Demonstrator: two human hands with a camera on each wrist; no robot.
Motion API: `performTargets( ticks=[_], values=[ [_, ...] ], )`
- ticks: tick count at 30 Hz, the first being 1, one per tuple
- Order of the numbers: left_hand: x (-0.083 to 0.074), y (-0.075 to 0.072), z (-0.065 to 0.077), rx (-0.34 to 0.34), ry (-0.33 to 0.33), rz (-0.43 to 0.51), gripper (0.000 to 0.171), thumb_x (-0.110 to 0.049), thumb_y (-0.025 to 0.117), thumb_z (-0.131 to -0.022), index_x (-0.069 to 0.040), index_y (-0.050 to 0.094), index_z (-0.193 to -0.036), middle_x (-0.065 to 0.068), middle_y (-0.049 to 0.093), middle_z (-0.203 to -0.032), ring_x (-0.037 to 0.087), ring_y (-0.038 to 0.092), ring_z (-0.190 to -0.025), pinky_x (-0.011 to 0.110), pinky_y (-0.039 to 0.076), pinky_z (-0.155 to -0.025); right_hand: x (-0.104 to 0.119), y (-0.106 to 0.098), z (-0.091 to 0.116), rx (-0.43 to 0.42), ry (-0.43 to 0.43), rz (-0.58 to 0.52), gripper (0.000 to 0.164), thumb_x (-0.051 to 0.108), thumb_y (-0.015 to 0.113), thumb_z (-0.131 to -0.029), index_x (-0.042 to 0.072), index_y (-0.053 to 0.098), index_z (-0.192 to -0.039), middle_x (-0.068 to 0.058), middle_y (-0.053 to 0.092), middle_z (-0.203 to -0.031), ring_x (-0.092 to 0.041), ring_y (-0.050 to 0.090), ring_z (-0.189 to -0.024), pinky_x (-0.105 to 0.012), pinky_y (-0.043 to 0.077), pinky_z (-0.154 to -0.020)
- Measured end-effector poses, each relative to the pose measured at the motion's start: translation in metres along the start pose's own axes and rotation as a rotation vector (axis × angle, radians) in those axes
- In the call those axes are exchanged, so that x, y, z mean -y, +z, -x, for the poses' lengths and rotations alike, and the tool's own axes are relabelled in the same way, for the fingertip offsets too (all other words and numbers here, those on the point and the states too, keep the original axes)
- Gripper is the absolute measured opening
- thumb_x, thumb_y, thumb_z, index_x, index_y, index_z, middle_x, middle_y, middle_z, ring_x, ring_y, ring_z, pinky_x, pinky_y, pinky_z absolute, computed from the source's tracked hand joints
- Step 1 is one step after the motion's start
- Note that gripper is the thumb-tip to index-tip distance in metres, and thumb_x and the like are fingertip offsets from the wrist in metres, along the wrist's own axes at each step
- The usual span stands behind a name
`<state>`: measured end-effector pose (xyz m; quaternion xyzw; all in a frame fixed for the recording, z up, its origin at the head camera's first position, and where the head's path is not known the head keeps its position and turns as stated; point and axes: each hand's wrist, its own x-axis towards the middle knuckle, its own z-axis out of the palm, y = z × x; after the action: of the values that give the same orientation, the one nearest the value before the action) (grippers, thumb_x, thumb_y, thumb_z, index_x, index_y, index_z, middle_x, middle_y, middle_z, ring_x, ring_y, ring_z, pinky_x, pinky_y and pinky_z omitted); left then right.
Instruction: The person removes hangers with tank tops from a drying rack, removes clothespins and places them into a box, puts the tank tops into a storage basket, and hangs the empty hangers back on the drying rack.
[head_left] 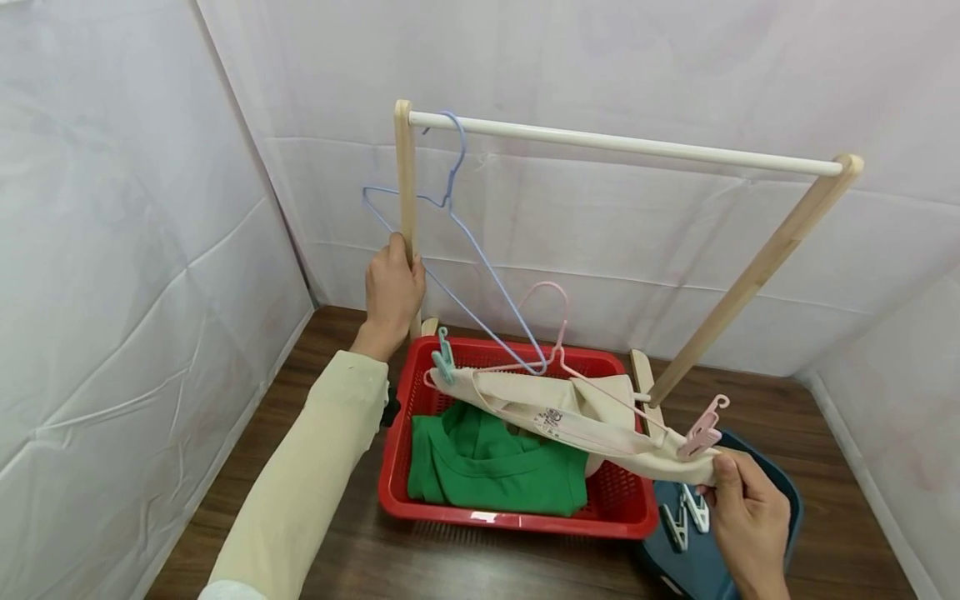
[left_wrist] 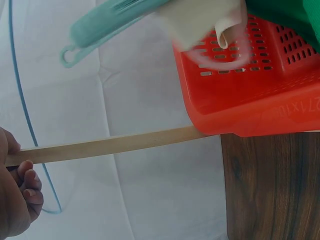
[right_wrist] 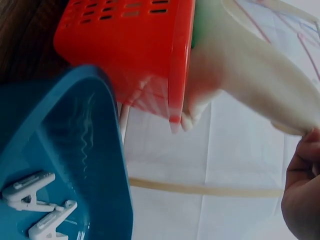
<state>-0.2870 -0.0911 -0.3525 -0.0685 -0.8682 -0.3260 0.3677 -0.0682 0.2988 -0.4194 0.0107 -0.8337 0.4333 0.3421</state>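
Note:
My left hand [head_left: 393,287] grips the left wooden post [head_left: 406,167] of a small clothes rack. With thumb and fingers my right hand [head_left: 750,512] pinches the right end of a cream cloth item [head_left: 607,433] that bears a dark print, stretching it over the red basket. A pink hanger [head_left: 566,308] runs along this cloth, its hook upward below the rack's bar. A teal clothespin [head_left: 444,358] sits at the cloth's left end, a pink clothespin [head_left: 701,435] at its right end beside my fingers. From the white bar [head_left: 600,140] hangs a bare blue hanger [head_left: 480,250], near the left post.
The red basket [head_left: 517,518] stands under the rack and holds a green garment [head_left: 502,467]. To its right, a blue bin [head_left: 793,492] contains white clothespins [right_wrist: 50,225]. The right wooden post [head_left: 757,275] slants up behind the bin. White fabric walls [head_left: 112,250] enclose the dark wooden floor [head_left: 442,567].

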Motion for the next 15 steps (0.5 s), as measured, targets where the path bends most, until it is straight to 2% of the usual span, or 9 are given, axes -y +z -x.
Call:
performTargets(
  ticks=[7, 15],
  values=[
    [-0.0005, -0.0017, 0.0012, -0.002, -0.007, 0.009, 0.017, -0.003, 0.062, -0.09, 0.011, 0.054, -0.097, 0.027, 0.061, -0.078, 0.042, 0.064, -0.076, 0.048, 0.052, -0.066, -0.0017, -0.0051, 0.0032, 0.064, -0.02, -0.001, 0.016, -0.005, 0.05, -0.095, -0.003, 0.065, -0.089, 0.0, 0.053, -0.063, -0.005, 0.045, -0.053, -0.018, 0.037, -0.044],
    [-0.0017, -0.0039, 0.0002, 0.006, -0.009, 0.01, 0.018, -0.005, 0.06, -0.091, 0.011, 0.054, -0.097, 0.026, 0.06, -0.077, 0.041, 0.064, -0.073, 0.047, 0.052, -0.063, -0.0017, -0.0066, 0.0074, 0.072, -0.021, -0.025, 0.015, -0.007, 0.051, -0.094, -0.005, 0.064, -0.088, 0.002, 0.053, -0.063, -0.005, 0.046, -0.053, -0.018, 0.037, -0.045]
  ],
)
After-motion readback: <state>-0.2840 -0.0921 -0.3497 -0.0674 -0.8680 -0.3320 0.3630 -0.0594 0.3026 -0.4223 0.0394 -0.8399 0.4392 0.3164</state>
